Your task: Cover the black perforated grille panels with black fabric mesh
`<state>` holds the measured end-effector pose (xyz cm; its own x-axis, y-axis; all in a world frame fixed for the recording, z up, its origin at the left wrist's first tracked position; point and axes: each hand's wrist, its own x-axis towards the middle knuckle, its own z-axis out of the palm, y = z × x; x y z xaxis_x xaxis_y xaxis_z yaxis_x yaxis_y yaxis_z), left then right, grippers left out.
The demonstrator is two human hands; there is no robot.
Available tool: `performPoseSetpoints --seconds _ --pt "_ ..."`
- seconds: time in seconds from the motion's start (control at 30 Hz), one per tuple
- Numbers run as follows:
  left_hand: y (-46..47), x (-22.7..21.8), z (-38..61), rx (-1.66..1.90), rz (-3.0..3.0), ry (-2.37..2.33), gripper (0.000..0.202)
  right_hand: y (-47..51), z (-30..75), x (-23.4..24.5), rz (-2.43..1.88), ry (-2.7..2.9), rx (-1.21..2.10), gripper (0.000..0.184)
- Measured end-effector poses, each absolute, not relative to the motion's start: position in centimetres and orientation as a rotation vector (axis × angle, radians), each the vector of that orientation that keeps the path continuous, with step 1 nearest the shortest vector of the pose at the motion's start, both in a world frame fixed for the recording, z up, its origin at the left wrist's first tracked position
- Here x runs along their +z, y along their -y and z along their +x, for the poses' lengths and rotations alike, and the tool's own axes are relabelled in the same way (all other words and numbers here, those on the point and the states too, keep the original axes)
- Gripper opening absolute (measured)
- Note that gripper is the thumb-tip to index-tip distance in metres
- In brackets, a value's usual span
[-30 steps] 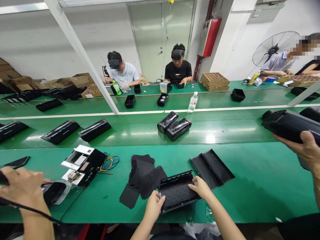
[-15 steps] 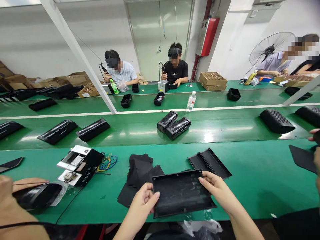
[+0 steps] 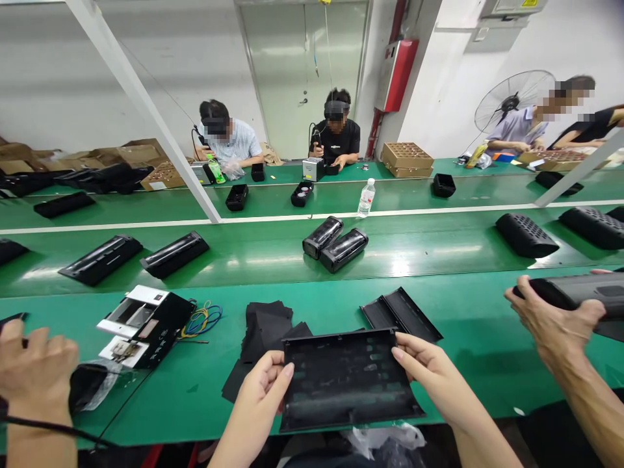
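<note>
Between my hands is a black plastic panel, a shallow curved shell with its hollow inner side facing up toward me. My left hand grips its left edge, thumb on top and fingers curled beneath. At the upper right corner, my right hand pinches it between thumb and fingers. Just behind the panel's left side lies a loose pile of thin black sheets. Two more black panels rest on the green table beyond my right hand, one leaning over the other.
A black-and-white bench machine with coiled wires stands at left. A co-worker's hand is near it; another co-worker's hand at right holds a black speaker-like housing. Several black housings lie on the green conveyor. Two people work opposite.
The panel is tipped slightly more toward me, still in both hands. At right, a co-worker's hand has come in with a black housing. The left co-worker's hand has shifted off the wrapped black piece.
</note>
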<state>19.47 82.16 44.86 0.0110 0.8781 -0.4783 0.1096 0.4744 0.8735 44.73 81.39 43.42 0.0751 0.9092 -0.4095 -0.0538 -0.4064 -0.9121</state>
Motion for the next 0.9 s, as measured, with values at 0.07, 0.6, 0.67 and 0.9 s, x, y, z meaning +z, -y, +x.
performPoseSetpoints --seconds 0.07,0.6,0.67,0.9 --pt "-82.2 44.8 19.6 0.744 0.913 -1.448 0.033 -81.5 44.6 43.3 -1.545 0.872 1.441 0.036" --pt "-81.7 46.3 20.1 0.917 0.792 -1.356 0.028 -81.1 44.4 43.6 -1.567 0.906 1.347 0.035" --pt "-81.6 46.3 19.9 0.925 0.793 -1.353 0.031 -80.9 44.6 44.1 -1.536 0.895 1.36 0.037" --pt "-81.5 46.0 18.8 0.922 0.768 -1.316 0.031 -80.2 44.9 45.3 -1.419 0.906 1.399 0.034"
